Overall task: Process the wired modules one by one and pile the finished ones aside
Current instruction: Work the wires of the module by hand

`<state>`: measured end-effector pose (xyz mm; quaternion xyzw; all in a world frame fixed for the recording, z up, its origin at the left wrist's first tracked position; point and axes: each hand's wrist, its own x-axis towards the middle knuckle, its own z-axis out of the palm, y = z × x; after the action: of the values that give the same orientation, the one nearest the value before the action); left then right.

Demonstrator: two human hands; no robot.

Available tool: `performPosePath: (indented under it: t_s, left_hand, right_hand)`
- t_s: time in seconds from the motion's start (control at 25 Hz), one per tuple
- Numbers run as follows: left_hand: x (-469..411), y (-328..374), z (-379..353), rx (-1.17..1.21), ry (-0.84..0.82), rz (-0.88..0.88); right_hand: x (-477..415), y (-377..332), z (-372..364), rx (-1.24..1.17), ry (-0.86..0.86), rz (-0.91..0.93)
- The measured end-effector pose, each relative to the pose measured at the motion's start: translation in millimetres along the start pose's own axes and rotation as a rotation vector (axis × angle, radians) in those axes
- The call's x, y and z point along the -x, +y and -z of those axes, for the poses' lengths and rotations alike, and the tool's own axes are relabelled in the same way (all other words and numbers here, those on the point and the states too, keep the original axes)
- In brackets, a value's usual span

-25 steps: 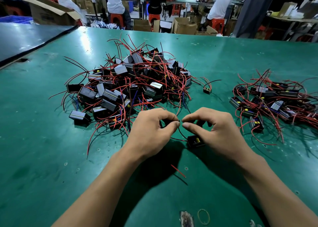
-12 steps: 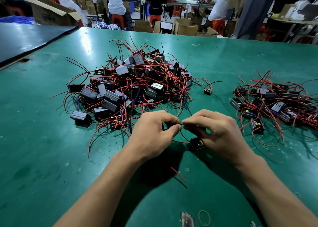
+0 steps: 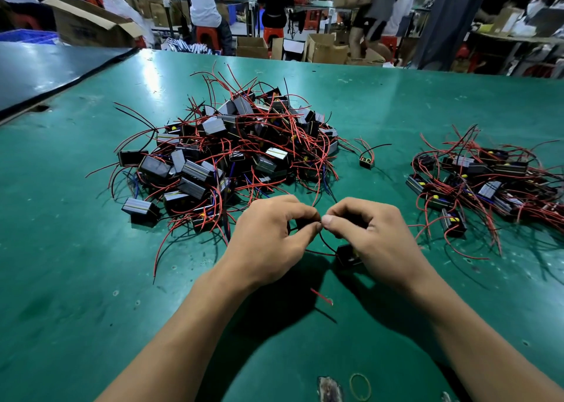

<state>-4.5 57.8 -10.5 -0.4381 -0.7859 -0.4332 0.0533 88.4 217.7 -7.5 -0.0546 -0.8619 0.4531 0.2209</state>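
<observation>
A small black module (image 3: 348, 255) lies on the green table (image 3: 76, 264) under my right hand (image 3: 375, 237). Its thin wires run up between my hands. My left hand (image 3: 268, 234) and my right hand meet fingertip to fingertip, each pinching the wire ends between thumb and forefinger. A big heap of black modules with red wires (image 3: 232, 154) sits beyond my hands at the centre. A smaller pile of modules (image 3: 485, 179) spreads out at the right. The module's far side is hidden by my right palm.
One lone module (image 3: 366, 161) lies between the two piles. A red wire scrap (image 3: 322, 296) and a rubber band (image 3: 360, 386) lie near the front edge. A dark second table (image 3: 45, 72) adjoins at the left. People and cardboard boxes fill the background.
My hands have stayed together pinching the wire ends, with only slight finger movement. The piles have not moved.
</observation>
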Motion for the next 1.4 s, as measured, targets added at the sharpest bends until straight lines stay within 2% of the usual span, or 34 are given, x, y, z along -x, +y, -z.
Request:
performPosePath:
  t_s: [0.08,0.16,0.2,0.36,0.56,0.64,0.84,0.96,1.04,1.16,1.24,1.32,1.4]
  left_hand:
    - [0,1,0,-0.005,0.017,-0.022]
    - [0,1,0,0.003,0.03,-0.015]
    - [0,-1,0,0.021,0.031,0.003]
    - [0,-4,2,0.099,-0.003,0.099]
    - [-1,-2,2,0.126,-0.044,0.124]
    - [-1,-2,2,0.117,-0.023,0.106]
    - [0,-2,-2,0.031,0.087,-0.004]
    - [0,-1,-4,-0.028,0.112,-0.038]
    - [0,-2,-4,-0.012,0.106,-0.009]
    - [-2,-5,-2,0.046,0.137,0.089]
    - [-4,-5,3,0.111,0.177,0.172]
    - [-4,-2,8,0.143,0.216,0.2]
    - [-3,2,15,0.124,0.228,0.15]
  right_hand:
    - [-2,0,0,-0.191,-0.03,-0.202]
    - [-2,2,-1,-0.226,-0.039,-0.243]
    - [0,2,-2,-0.167,-0.021,-0.178]
    - [2,9,3,0.232,0.075,0.313]
    - [-1,18,10,0.423,0.089,0.466]
    - [1,13,7,0.433,0.074,0.425]
    - [0,-2,-2,-0.075,-0.009,-0.078]
    - [-2,-2,2,-0.166,-0.053,-0.194]
    - [-1,0,3,-0.127,-0.044,-0.177]
    - [2,3,3,0.167,0.023,-0.016]
    - [1,5,2,0.306,0.007,0.088]
    - [1,7,-1,0.375,-0.043,0.07]
    - [1,10,-4,0.409,-0.083,0.038]
